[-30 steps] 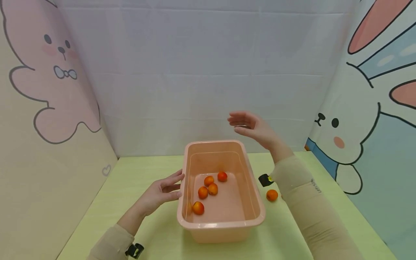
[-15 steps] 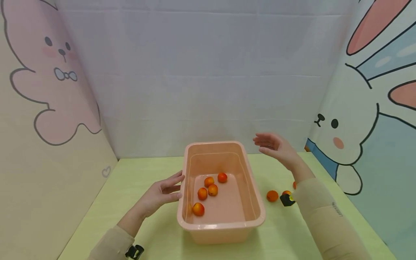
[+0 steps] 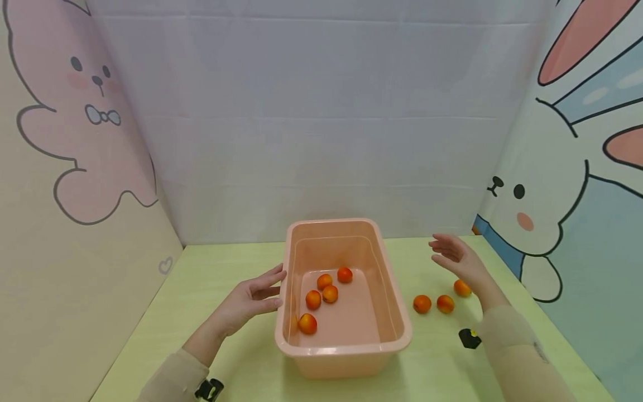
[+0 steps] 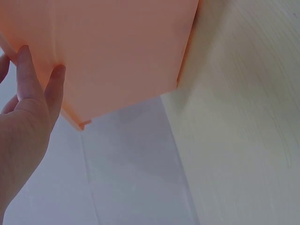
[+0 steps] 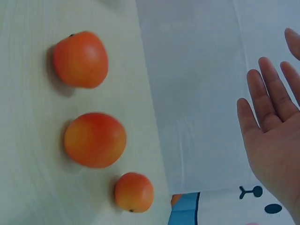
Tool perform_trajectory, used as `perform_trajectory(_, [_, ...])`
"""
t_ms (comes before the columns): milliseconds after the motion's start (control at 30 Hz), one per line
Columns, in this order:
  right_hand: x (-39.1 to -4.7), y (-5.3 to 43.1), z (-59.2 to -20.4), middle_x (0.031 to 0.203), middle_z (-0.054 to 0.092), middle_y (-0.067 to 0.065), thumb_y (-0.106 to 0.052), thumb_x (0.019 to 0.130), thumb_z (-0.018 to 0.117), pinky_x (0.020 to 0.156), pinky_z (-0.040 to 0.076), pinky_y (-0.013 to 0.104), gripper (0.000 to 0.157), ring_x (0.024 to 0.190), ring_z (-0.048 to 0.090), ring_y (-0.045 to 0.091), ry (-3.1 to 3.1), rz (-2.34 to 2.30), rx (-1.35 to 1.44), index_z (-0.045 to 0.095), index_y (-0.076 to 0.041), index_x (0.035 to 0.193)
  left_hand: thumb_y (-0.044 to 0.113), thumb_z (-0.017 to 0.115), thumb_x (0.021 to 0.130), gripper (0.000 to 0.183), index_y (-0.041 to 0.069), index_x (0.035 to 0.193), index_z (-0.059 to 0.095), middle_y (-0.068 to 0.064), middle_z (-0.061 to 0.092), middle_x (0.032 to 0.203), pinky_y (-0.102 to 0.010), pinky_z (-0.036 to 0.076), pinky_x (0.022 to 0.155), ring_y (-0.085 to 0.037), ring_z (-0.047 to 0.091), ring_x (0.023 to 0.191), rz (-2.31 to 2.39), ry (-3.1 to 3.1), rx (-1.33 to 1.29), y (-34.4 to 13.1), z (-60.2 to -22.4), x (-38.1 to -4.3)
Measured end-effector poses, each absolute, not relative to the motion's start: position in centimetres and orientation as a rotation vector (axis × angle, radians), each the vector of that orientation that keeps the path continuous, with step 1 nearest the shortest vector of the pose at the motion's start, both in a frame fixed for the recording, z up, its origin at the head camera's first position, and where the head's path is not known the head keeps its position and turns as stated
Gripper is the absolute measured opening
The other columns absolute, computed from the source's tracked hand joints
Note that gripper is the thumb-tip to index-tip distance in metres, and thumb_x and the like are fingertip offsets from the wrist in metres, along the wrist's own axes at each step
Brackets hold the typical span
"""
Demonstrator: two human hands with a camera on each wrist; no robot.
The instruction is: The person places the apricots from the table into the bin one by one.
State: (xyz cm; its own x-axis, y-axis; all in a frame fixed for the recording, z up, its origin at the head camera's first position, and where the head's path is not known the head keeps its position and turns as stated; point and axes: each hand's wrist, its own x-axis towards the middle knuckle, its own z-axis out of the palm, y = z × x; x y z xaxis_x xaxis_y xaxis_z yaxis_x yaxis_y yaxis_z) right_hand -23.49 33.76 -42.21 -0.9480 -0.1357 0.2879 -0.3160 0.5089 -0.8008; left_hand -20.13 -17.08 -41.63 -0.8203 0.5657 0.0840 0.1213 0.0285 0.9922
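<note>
- Beside the pink tub (image 3: 344, 350), three orange fruits (image 3: 445, 304) are newly uncovered, the right grip (image 3: 459, 258) having been moved rightward; five fruits (image 3: 313, 300) lie inside.
- A pale-green counter (image 3: 251, 363) is backed by white cloth (image 3: 321, 111).
- The tub's side is touched by the left grip (image 3: 253, 298), fingers spread; nothing is held by the relaxed right grip, near the three fruits.

The tub (image 3: 354, 315) is plain peach, the fruits (image 3: 313, 300) orange-red.

Diffuse light, faint glare on the tub rim (image 3: 344, 350), pale shadows, dimmer wrist views, perhaps slightly soft
</note>
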Motion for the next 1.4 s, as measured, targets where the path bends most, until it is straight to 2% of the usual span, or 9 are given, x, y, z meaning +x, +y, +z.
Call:
perform_trajectory(200, [-22.9, 36.1, -44.6, 0.138, 0.051, 0.027, -0.026, 0.100, 0.063, 0.093, 0.032, 0.002, 0.061, 0.125, 0.045, 0.039, -2.584, 1.348, 0.227, 0.037, 0.002, 0.147, 0.008, 0.070, 0.093, 0.066, -0.002, 0.149, 0.038, -0.013, 0.016, 0.164, -0.040, 0.053, 0.094, -0.048, 0.039, 0.135, 1.870, 1.956, 0.703, -17.0, -41.6, -20.1])
perform_trajectory(300, [-22.7, 36.9, -45.8, 0.141, 0.049, 0.027, -0.029, 0.099, 0.063, 0.107, 0.034, 0.017, 0.065, 0.128, 0.042, 0.041, -2.594, 1.320, 0.153, 0.034, 0.002, 0.149, 0.008, 0.070, 0.093, 0.066, -0.001, 0.149, 0.038, -0.012, 0.016, 0.164, -0.041, 0.053, 0.094, -0.048, 0.039, 0.135, 1.868, 1.957, 0.699, -17.0, -41.6, -20.1])
perform_trajectory(367, [-22.6, 37.4, -46.5, 0.143, 0.046, 0.029, -0.029, 0.099, 0.063, 0.115, 0.032, 0.037, 0.068, 0.130, 0.039, 0.043, -2.594, 1.324, 0.119, 0.032, 0.003, 0.150, 0.008, 0.070, 0.093, 0.066, 0.000, 0.150, 0.038, -0.012, 0.016, 0.164, -0.040, 0.053, 0.094, -0.047, 0.039, 0.135, 1.865, 1.961, 0.695, -17.0, -41.6, -20.0])
perform_trajectory(433, [-22.5, 37.8, -47.1, 0.144, 0.043, 0.031, -0.028, 0.098, 0.064, 0.113, 0.027, 0.060, 0.070, 0.131, 0.036, 0.046, -2.603, 1.324, 0.091, 0.031, 0.004, 0.150, 0.008, 0.070, 0.093, 0.066, -0.001, 0.150, 0.038, -0.012, 0.017, 0.164, -0.040, 0.053, 0.094, -0.047, 0.039, 0.135, 1.866, 1.963, 0.697, -17.1, -41.6, -20.0])
perform_trajectory(500, [-22.5, 38.2, -47.8, 0.145, 0.040, 0.033, -0.026, 0.098, 0.066, 0.112, 0.026, 0.063, 0.071, 0.131, 0.035, 0.048, -2.614, 1.328, 0.066, 0.030, 0.005, 0.150, 0.008, 0.070, 0.093, 0.066, -0.001, 0.150, 0.038, -0.012, 0.017, 0.164, -0.040, 0.053, 0.094, -0.047, 0.039, 0.135, 1.869, 1.963, 0.701, -17.1, -41.6, -20.0])
perform_trajectory(533, [-22.5, 38.5, -48.2, 0.145, 0.038, 0.034, -0.025, 0.097, 0.066, 0.109, 0.025, 0.068, 0.072, 0.131, 0.034, 0.049, -2.621, 1.332, 0.058, 0.029, 0.006, 0.150, 0.008, 0.070, 0.093, 0.065, -0.001, 0.150, 0.038, -0.012, 0.017, 0.164, -0.040, 0.053, 0.094, -0.047, 0.040, 0.135, 1.870, 1.962, 0.704, -17.1, -41.7, -20.0])
perform_trajectory(733, [-22.2, 39.5, -49.8, 0.144, 0.034, 0.038, -0.017, 0.097, 0.066, 0.107, 0.025, 0.069, 0.071, 0.129, 0.033, 0.053, -2.662, 1.350, 0.019, 0.026, 0.010, 0.149, 0.008, 0.069, 0.093, 0.065, 0.000, 0.150, 0.038, -0.011, 0.017, 0.164, -0.040, 0.053, 0.094, -0.046, 0.040, 0.135, 1.865, 1.970, 0.703, -17.1, -41.7, -20.0])
perform_trajectory(1067, [-21.8, 40.6, -51.3, 0.149, 0.028, 0.036, -0.032, 0.097, 0.067, 0.109, 0.026, 0.068, 0.081, 0.131, 0.030, 0.053, -2.772, 1.410, -0.096, 0.022, 0.007, 0.152, 0.008, 0.069, 0.094, 0.065, 0.000, 0.150, 0.037, -0.011, 0.016, 0.164, -0.040, 0.053, 0.094, -0.047, 0.039, 0.135, 1.849, 1.978, 0.704, -17.1, -41.6, -20.0])
perform_trajectory(1400, [-21.7, 40.5, -51.7, 0.147, 0.028, 0.037, -0.028, 0.098, 0.065, 0.111, 0.025, 0.066, 0.075, 0.129, 0.032, 0.052, -2.817, 1.378, -0.127, 0.025, 0.010, 0.149, 0.007, 0.068, 0.094, 0.064, 0.000, 0.150, 0.038, -0.010, 0.017, 0.164, -0.040, 0.052, 0.094, -0.046, 0.040, 0.136, 1.848, 1.981, 0.703, -17.1, -41.9, -20.2])
